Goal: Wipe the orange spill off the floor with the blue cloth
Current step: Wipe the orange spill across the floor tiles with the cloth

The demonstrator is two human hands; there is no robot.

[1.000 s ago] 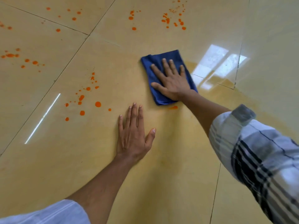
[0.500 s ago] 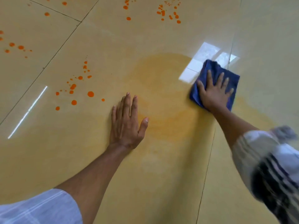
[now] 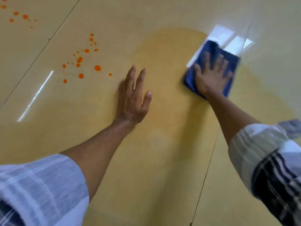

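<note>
Fingers spread, the right hand (image 3: 210, 77) presses flat on the blue cloth (image 3: 228, 62); the left hand (image 3: 132, 97) lies flat on the floor (image 3: 146, 176) beside orange drops (image 3: 97, 68).

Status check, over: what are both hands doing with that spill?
Right hand flat, pressing folded blue cloth. Left hand flat on glossy beige floor tile. Orange droplets unwiped, nothing blocking.

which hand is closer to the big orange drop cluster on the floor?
Left. The left hand rests flat just right of the orange drops. The right hand presses the blue cloth farther right, across the smear.
</note>
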